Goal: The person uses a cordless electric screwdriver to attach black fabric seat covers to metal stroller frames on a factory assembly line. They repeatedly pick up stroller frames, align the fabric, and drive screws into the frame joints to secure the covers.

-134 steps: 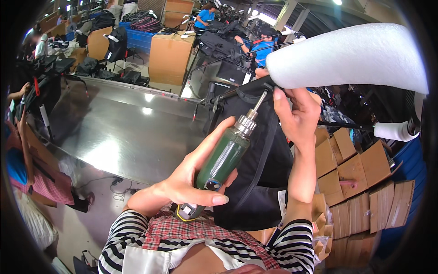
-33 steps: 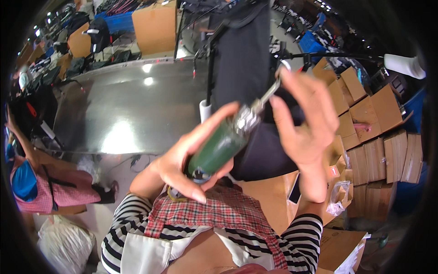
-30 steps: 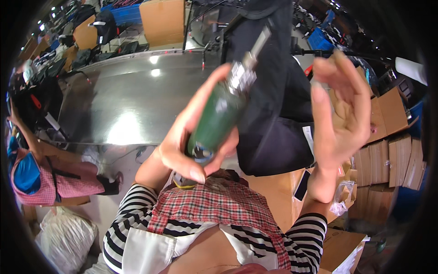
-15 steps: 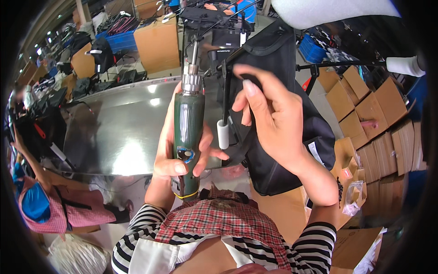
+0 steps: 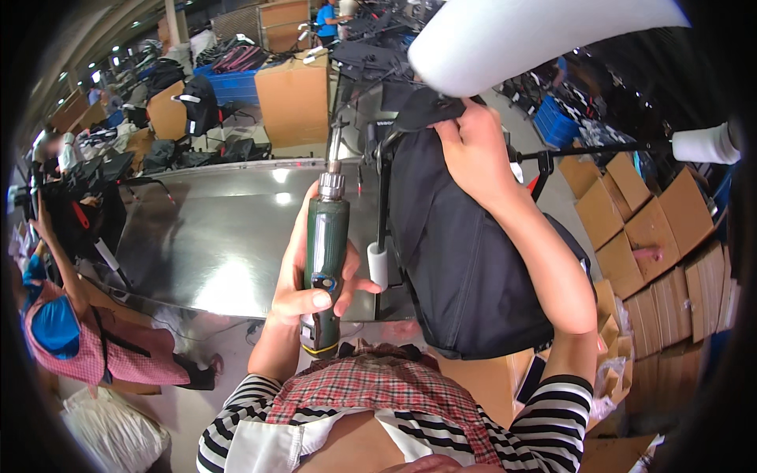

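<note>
My left hand (image 5: 292, 298) is wrapped round a dark green electric screwdriver (image 5: 325, 232), its bit pointing up and away from me. At the right, my right hand (image 5: 475, 150) grips a black fabric flap (image 5: 423, 110) at the far top of a black fabric cover (image 5: 465, 260). The fabric hangs over a black tube frame (image 5: 384, 185), and its lower part drapes towards me. A white cylindrical sleeve (image 5: 378, 266) stands on the frame beside my left fingertips. The fingertips of my right hand are partly hidden by the flap.
A shiny metal tabletop (image 5: 197, 229) lies to the left. A person in a checked apron (image 5: 130, 343) works at the far left. Cardboard boxes (image 5: 654, 213) pile up at the right. A large white padded shape (image 5: 536, 39) overhangs the far side; a horizontal bar (image 5: 607, 148) reaches right.
My right hand has moved away from me and up, from open air beside the frame onto the fabric flap, which it now grips. The screwdriver stays in my left hand, slightly lower in view.
</note>
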